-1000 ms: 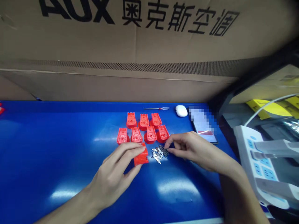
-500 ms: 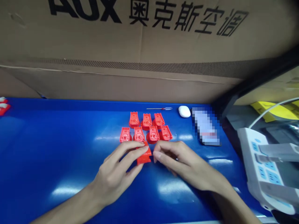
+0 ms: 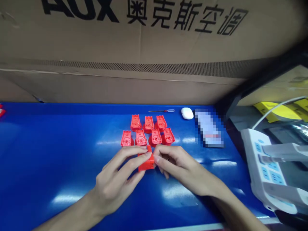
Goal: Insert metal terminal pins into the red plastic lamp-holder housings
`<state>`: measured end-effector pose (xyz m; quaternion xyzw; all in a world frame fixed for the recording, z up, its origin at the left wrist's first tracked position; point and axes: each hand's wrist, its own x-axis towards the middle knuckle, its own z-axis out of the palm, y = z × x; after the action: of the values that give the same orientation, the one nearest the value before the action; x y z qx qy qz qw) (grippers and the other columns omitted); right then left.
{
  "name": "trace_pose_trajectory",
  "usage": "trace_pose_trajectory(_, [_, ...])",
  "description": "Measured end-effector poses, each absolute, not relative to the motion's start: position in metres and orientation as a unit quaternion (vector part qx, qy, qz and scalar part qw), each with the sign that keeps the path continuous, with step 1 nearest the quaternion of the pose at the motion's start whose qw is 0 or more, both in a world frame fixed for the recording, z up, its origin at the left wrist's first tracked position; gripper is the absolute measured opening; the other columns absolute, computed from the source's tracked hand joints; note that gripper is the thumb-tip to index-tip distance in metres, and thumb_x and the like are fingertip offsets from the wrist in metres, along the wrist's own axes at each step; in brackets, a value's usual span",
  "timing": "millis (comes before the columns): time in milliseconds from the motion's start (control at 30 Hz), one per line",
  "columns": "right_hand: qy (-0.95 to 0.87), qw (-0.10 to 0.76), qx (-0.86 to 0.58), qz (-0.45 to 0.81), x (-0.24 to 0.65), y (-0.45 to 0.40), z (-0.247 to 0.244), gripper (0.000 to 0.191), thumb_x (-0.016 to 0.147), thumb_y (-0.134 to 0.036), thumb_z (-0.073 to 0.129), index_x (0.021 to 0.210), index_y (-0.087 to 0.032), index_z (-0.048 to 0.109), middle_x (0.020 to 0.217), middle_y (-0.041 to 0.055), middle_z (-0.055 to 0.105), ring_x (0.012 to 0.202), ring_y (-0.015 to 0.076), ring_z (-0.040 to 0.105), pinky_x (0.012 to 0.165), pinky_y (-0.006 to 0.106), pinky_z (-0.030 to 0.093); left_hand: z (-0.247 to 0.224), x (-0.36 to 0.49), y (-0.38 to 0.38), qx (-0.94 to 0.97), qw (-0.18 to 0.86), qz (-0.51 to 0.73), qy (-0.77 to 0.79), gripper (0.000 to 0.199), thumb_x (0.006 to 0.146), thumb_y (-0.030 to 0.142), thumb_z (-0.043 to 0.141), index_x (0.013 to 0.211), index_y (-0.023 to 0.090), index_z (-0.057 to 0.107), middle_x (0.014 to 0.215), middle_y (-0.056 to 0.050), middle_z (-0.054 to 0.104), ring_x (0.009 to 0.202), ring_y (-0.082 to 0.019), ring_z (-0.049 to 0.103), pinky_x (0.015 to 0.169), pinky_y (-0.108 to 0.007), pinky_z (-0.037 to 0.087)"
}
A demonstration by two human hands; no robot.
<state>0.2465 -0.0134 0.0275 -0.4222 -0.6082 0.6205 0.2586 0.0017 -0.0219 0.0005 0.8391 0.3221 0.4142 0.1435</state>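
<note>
My left hand (image 3: 117, 179) is closed round a red plastic housing (image 3: 146, 164), held just above the blue tabletop with its ridged side towards me. At the housing's right edge, the fingers of my right hand (image 3: 174, 160) are pinched together and touch it or nearly so. What those fingertips hold, if anything, is hidden. Beyond both hands several similar red plastic housings (image 3: 140, 138) stand in two rows, their hollow insides with small posts showing.
Behind the rows lie a thin screwdriver (image 3: 166, 111), a white rounded case (image 3: 187, 113) and a blurred-out flat object (image 3: 209, 130). A large cardboard sheet (image 3: 141, 45) closes off the back of the blue table (image 3: 60, 154). At right stands a white device with blue-marked sockets (image 3: 269, 170).
My right hand's fingertips have come closer to the held housing, and the gap at its right side has narrowed. The whole view has shifted slightly.
</note>
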Motion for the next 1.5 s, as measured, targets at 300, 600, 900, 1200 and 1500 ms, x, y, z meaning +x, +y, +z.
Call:
trace_pose_trajectory(300, [-0.548,0.269,-0.41,0.677,0.249,-0.013,0.021,0.038,0.112,-0.053,0.063,0.094,-0.021,0.06,0.075,-0.0061,0.051,0.064,0.0103,0.044,0.058,0.025,0.032,0.0,0.001,-0.02,0.842,0.139,0.407,0.325,0.052,0.095,-0.002,0.077,0.142,0.018,0.071,0.135,-0.009,0.072,0.123,-0.017,0.073,0.11,-0.027,0.06])
trace_pose_trajectory(600, [-0.682,0.26,-0.439,0.525,0.252,-0.011,0.031,0.03,0.116,-0.043,0.059,0.095,-0.021,0.065,0.084,-0.003,0.062,0.075,0.0137,0.054,0.07,0.027,0.041,0.005,0.002,-0.014,0.806,0.258,0.384,0.37,0.041,0.101,0.018,0.078,0.141,0.021,0.07,0.127,-0.007,0.073,0.113,-0.017,0.074,0.102,-0.028,0.06])
trace_pose_trajectory(900, [-0.799,0.315,-0.342,0.382,0.252,-0.017,0.019,0.012,0.116,-0.022,0.057,0.11,-0.022,0.068,0.1,0.0032,0.068,0.087,0.016,0.064,0.08,0.028,0.051,0.019,-0.002,-0.014,0.625,0.565,0.301,0.446,0.024,0.108,0.043,0.068,0.118,0.022,0.071,0.089,-0.001,0.075,0.072,-0.013,0.07,0.066,-0.023,0.058])
trace_pose_trajectory(1200, [-0.829,0.329,-0.319,0.321,0.248,-0.022,0.01,0.011,0.115,-0.023,0.06,0.113,-0.021,0.07,0.102,0.0034,0.075,0.087,0.0157,0.069,0.08,0.029,0.056,0.024,-0.002,-0.003,0.445,0.766,0.21,0.413,0.041,0.106,0.058,0.063,0.102,0.017,0.068,0.057,0.0,0.068,0.039,-0.012,0.06,0.039,-0.018,0.05])
trace_pose_trajectory(1500, [-0.91,0.274,-0.295,0.1,0.245,-0.033,0.02,0.037,0.116,-0.011,0.036,0.118,-0.013,0.073,0.094,0.0109,0.078,0.082,0.0233,0.07,0.074,0.037,0.057,0.02,-0.007,-0.001,0.344,0.834,0.141,0.407,0.048,0.105,0.057,0.059,0.087,0.014,0.071,0.054,-0.004,0.067,0.033,-0.015,0.06,0.029,-0.017,0.046])
